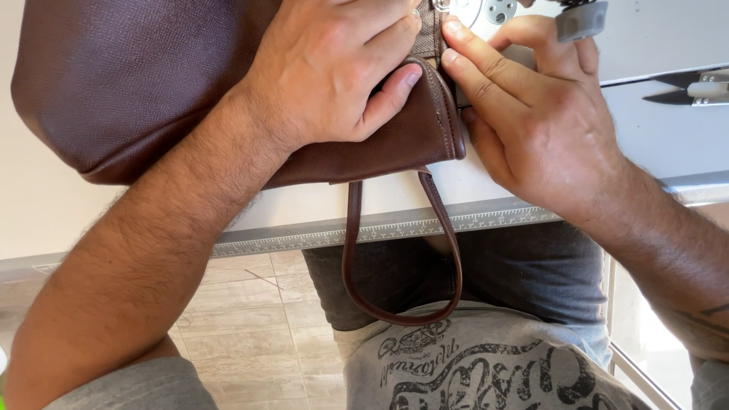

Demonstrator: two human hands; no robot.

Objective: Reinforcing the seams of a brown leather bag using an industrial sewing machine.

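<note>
Brown bag [137,83] fills the upper left and top centre of the frame, lying on a white table [45,205]. Contents not visible; its mouth cannot be seen from here. Leather is grained, dark reddish-brown, with a stitched seam down the right edge. One thin loop handle [402,315] hangs off the table edge at centre, over the person's lap.

Left hand [334,68], top centre: palm down on the bag, fingers curled, thumb pressing the bag's corner flat; pressing rather than gripping.

Right hand [531,114], upper right: fingers extended, tips pushing against the bag's seam edge, nothing enclosed in it.

Sewing machine [493,11] parts at the top edge, just above the fingertips. Snips [695,91] lie at far right. A ruler strip [380,228] runs along the table's front edge.
</note>
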